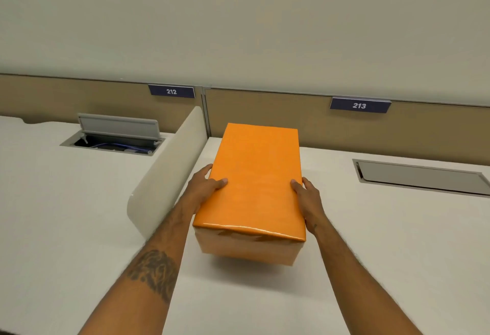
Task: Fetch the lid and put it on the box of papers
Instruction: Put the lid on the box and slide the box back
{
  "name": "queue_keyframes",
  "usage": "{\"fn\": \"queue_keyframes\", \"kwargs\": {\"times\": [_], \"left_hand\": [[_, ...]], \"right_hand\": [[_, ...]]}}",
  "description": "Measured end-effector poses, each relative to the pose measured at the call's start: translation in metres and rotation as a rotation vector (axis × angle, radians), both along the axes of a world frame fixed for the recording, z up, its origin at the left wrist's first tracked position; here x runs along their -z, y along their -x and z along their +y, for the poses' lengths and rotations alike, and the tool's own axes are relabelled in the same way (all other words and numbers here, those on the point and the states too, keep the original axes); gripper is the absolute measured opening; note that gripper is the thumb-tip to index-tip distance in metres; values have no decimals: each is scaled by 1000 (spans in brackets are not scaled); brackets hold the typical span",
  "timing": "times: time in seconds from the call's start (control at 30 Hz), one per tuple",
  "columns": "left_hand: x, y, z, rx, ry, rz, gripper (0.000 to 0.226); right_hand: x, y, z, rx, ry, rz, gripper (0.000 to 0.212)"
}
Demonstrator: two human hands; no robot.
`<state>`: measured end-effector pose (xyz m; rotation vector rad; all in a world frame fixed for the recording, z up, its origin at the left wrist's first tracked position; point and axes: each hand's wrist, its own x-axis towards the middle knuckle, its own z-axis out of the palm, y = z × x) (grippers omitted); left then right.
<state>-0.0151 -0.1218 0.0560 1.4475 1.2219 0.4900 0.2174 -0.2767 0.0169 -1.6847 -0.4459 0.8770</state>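
hidden: papers inside box (246, 248), fingers of both hands behind its sides | cut off: right desk hatch (421, 178), both forearms

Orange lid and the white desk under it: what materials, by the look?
Orange rectangular lid: likely cardboard wrapped in glossy paper or film; glare streaks along the near edge, slight wrinkles at the fold. White desk: probably matte laminate; flat, even, no glare.

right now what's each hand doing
Left hand: closed on the left side of the orange lid.
Right hand: closed on the lid's right side.
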Motion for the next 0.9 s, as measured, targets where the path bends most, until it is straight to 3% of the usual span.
{"fn": "queue_keyframes", "kwargs": {"times": [0.17,0.33,0.6,0.9], "left_hand": [[11,-5,65,-35,4,61,88],[21,-17,118,-35,-89,147,76],[38,-31,192,41,-168,414,107],[52,-33,217,198,-642,681,77]], "right_hand": [[7,-4,72,-32,-5,12,68],[18,-9,136,-71,15,23,69],[34,-13,208,-44,22,47,67],[39,5,247,7,18,19,63]]}}
